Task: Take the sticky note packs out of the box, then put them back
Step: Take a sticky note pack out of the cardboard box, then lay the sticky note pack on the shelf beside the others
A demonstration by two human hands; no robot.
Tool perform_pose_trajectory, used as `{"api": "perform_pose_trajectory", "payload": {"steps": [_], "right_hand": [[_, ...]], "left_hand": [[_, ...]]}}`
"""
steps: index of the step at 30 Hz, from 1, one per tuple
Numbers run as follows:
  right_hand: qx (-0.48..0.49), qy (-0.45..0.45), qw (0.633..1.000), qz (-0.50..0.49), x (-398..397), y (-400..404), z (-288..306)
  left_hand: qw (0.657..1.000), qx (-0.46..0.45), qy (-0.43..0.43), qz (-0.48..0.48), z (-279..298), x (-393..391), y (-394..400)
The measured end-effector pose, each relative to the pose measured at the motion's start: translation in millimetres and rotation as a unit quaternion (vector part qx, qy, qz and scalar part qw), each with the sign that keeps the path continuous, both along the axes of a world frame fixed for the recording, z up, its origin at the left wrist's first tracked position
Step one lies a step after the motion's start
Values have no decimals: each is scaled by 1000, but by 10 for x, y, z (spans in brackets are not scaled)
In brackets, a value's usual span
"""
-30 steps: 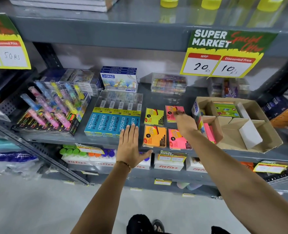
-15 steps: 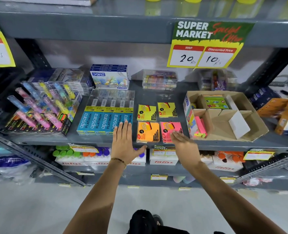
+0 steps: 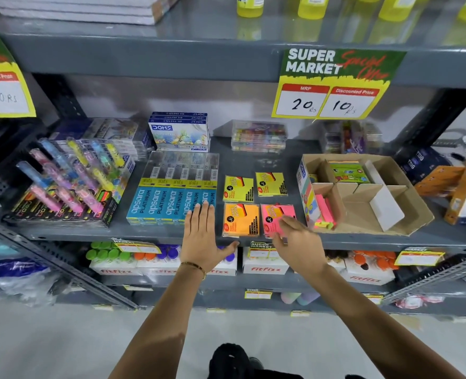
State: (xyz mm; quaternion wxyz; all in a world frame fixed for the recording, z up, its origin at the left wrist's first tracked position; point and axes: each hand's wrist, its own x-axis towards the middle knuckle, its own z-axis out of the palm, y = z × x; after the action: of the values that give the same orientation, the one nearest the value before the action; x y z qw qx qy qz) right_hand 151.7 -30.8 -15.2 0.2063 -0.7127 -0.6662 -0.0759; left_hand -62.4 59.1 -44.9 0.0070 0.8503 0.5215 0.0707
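Note:
Four sticky note packs lie in a square on the grey shelf (image 3: 267, 160): two yellow packs (image 3: 238, 188) (image 3: 271, 184) behind, an orange pack (image 3: 240, 219) and a pink pack (image 3: 273, 214) in front. My right hand (image 3: 299, 242) hovers at the shelf's front edge, its spread fingertips resting on the pink pack's near right corner without gripping it. My left hand (image 3: 203, 236) lies flat and open on the shelf edge, left of the orange pack. To the right, the open cardboard box (image 3: 415, 212) holds pink notes (image 3: 325, 212) and a green pack (image 3: 348, 172).
Blue pencil packs (image 3: 171, 203) lie just beyond my left hand, with highlighter sets (image 3: 67, 184) farther left. Clear cases (image 3: 258, 136) stand at the back. Orange and dark boxes (image 3: 461, 187) crowd the box's right side. A price sign (image 3: 330, 86) hangs from the upper shelf.
My right hand has drawn back from the far right pack to the near pink pack. My left hand has stayed flat on the shelf edge. The camera has shifted slightly.

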Motion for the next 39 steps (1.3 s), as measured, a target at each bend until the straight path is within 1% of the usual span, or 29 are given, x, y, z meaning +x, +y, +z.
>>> {"api": "perform_pose_trajectory", "payload": {"steps": [2,4,6,9,12,14,17,19,22,26,31,39], "right_hand": [[-1,54,998,-36,8,181,130],[-63,113,988,-89,48,482,250],[-105,154,974,-131,68,810,350],[-182,172,950,-188,53,1187,396],[-261,173,927,-205,44,1352,332],[-264,174,926,-208,63,1400,293],[-245,162,927,-235,70,1423,328],[-227,176,927,-242,8,1443,361],[-218,189,932,-218,-253,1483,409],[-202,185,944,-186,-639,1514,399],[-224,160,942,-190,-769,1544,307],[-242,155,936,-202,-768,1517,297]], "left_hand": [[1000,2,1,1,1,0,5],[1000,0,4,0,2,-2,10],[1000,-3,-6,-6,-6,-7,12],[1000,-6,-19,-8,-2,0,8],[1000,-7,-13,0,-3,-1,3],[1000,-13,-20,1,1,-6,7],[999,-21,-28,2,18,-1,11],[999,-21,-33,0,17,2,8],[999,-17,-31,0,-2,-1,7],[1000,-15,-26,0,-15,12,-1],[1000,-14,-17,2,-5,-3,11],[1000,-17,-26,0,-14,-8,15]]}}
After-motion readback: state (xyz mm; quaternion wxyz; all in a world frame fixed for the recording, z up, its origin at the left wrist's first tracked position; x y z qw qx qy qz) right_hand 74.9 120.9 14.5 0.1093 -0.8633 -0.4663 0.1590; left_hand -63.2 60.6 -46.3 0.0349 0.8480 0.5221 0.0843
